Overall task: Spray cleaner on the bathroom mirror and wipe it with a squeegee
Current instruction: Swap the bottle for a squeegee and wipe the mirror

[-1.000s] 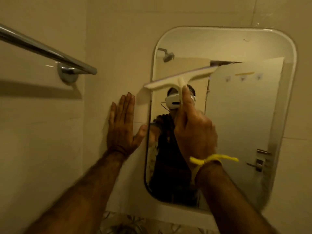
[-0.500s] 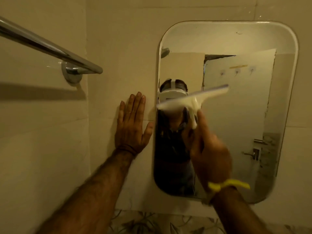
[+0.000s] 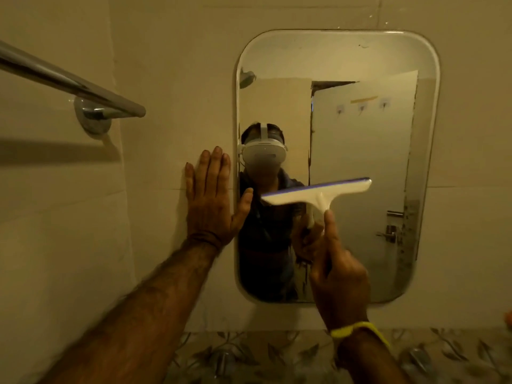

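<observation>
A rounded rectangular mirror hangs on the beige tiled wall. My right hand grips the handle of a white squeegee, whose blade lies tilted across the middle of the mirror, right end higher. My left hand rests flat on the wall with fingers spread, its thumb touching the mirror's left edge. A yellow band circles my right wrist. No spray bottle is in view.
A chrome towel bar juts out from the wall at upper left. A patterned tile band runs below the mirror. The mirror reflects a person wearing a headset, an open door and a shower head.
My right hand has drawn the squeegee down the mirror, from near the top to its middle. My left hand stayed flat on the wall.
</observation>
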Demonstrator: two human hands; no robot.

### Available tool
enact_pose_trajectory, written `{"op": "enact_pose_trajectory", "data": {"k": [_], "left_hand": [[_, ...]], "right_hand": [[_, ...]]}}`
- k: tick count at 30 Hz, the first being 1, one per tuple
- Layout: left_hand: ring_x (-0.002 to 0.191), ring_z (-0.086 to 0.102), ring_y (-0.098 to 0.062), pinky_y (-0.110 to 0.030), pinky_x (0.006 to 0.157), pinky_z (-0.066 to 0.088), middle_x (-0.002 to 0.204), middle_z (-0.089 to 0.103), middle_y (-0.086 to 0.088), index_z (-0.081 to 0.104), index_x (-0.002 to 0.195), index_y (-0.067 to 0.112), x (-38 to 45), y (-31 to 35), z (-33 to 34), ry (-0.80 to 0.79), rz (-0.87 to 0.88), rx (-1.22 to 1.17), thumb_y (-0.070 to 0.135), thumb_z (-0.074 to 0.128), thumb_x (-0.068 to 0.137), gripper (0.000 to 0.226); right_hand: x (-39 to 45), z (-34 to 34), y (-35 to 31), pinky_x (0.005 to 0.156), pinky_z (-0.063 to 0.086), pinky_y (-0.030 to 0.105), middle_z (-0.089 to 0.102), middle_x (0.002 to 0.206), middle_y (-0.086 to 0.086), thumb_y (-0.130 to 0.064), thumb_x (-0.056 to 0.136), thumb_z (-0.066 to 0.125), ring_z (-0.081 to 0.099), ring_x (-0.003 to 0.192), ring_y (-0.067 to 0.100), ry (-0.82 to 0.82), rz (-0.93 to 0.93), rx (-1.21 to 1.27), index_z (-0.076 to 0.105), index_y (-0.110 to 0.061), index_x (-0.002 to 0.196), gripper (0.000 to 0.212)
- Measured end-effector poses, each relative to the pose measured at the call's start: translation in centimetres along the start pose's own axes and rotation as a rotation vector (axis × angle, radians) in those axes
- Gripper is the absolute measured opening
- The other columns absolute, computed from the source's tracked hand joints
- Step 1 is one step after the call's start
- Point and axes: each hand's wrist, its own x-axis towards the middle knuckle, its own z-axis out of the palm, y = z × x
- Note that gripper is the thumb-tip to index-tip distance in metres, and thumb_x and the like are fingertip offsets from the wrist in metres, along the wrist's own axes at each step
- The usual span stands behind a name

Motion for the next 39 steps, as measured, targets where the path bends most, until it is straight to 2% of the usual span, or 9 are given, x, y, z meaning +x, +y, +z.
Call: {"op": "enact_pose_trajectory", "data": {"k": [8, 13, 16, 19, 21, 25, 32, 36, 39], "left_hand": [[0.155, 0.013, -0.040, -0.062, 0.124, 0.008, 0.168, 0.016, -0.018, 0.018, 0.162, 0.010, -0.8, 0.0, 1.6, 0.013, 0.079, 0.065, 0.061, 0.040, 0.098, 0.085], [0.155, 0.014, -0.040, -0.060, 0.125, 0.010, 0.168, 0.015, -0.019, 0.022, 0.161, 0.007, -0.9, -0.2, 1.4, -0.002, 0.158, 0.050, 0.060, 0.040, 0.098, 0.084], [0.154, 0.017, -0.042, -0.061, 0.124, 0.013, 0.166, 0.019, -0.020, 0.025, 0.160, 0.006, -1.0, -0.1, 1.4, 0.011, 0.176, 0.047, 0.059, 0.044, 0.098, 0.083], [0.154, 0.016, -0.042, -0.060, 0.125, 0.012, 0.167, 0.017, -0.020, 0.022, 0.161, 0.008, -1.1, -0.1, 1.6, 0.019, 0.187, 0.038, 0.059, 0.044, 0.098, 0.084], [0.155, 0.013, -0.040, -0.059, 0.125, 0.010, 0.168, 0.015, -0.018, 0.019, 0.162, 0.010, -1.1, -0.4, 2.0, 0.033, 0.194, 0.035, 0.060, 0.044, 0.098, 0.085], [0.156, 0.011, -0.040, -0.059, 0.126, 0.007, 0.168, 0.014, -0.017, 0.017, 0.162, 0.011, -1.2, -0.5, 2.0, 0.042, 0.191, -0.003, 0.060, 0.043, 0.099, 0.084], [0.155, 0.013, -0.039, -0.057, 0.126, 0.008, 0.167, 0.018, -0.018, 0.019, 0.162, 0.012, -1.2, -0.5, 2.0, 0.055, 0.190, -0.024, 0.058, 0.045, 0.098, 0.082], [0.156, 0.014, -0.038, -0.056, 0.126, 0.010, 0.167, 0.019, -0.017, 0.020, 0.162, 0.012, -1.3, -0.5, 2.0, 0.069, 0.178, -0.034, 0.058, 0.043, 0.099, 0.081], [0.156, 0.015, -0.036, -0.057, 0.126, 0.011, 0.168, 0.019, -0.015, 0.020, 0.162, 0.011, -1.3, -0.6, 1.9, 0.064, 0.171, -0.046, 0.055, 0.043, 0.100, 0.079]], "right_hand": [[9.8, -0.9, 1.7, 0.051, 0.054, 0.042, 0.060, 0.061, 0.007, -0.033, 0.092, 0.030, 0.056, 0.051, 0.021, 0.328, 0.233, 0.113, 0.029, -0.024, 0.152, 0.060], [1.4, 0.6, -0.2, 0.047, 0.053, 0.032, 0.057, 0.063, 0.000, -0.024, 0.098, 0.039, 0.052, 0.050, 0.012, 0.224, 0.185, 0.184, 0.017, -0.035, 0.151, 0.059], [8.0, -1.0, 2.3, 0.044, 0.041, 0.006, 0.044, 0.058, -0.013, -0.022, 0.100, 0.040, 0.052, 0.046, 0.002, 0.417, 0.270, 0.128, 0.033, -0.020, 0.150, 0.051], [11.7, -2.5, 3.5, 0.045, 0.030, -0.004, 0.036, 0.058, -0.020, -0.012, 0.099, 0.047, 0.049, 0.061, -0.025, 0.539, 0.406, 0.095, 0.044, -0.010, 0.144, 0.046], [8.3, -1.7, 2.9, 0.047, 0.028, -0.005, 0.032, 0.058, -0.024, -0.009, 0.096, 0.050, 0.043, 0.064, -0.031, 0.542, 0.402, 0.069, 0.046, -0.007, 0.143, 0.047], [0.7, -0.1, 1.6, 0.043, 0.031, 0.002, 0.037, 0.056, -0.019, -0.009, 0.098, 0.048, 0.051, 0.055, -0.011, 0.414, 0.426, 0.173, 0.036, -0.017, 0.149, 0.052], [10.7, -3.3, 1.3, 0.043, 0.026, -0.009, 0.037, 0.066, -0.026, -0.001, 0.099, 0.045, 0.041, 0.054, -0.034, 0.586, 0.474, 0.196, 0.050, 0.002, 0.136, 0.037], [0.8, 0.6, -1.6, 0.042, 0.041, 0.015, 0.046, 0.057, -0.011, -0.017, 0.101, 0.044, 0.048, 0.046, 0.003, 0.361, 0.475, 0.208, 0.029, -0.028, 0.151, 0.053], [0.5, 1.3, -2.2, 0.044, 0.039, 0.007, 0.051, 0.060, -0.010, -0.027, 0.099, 0.040, 0.048, 0.046, 0.001, 0.286, 0.400, 0.237, 0.022, -0.035, 0.151, 0.055]]}}
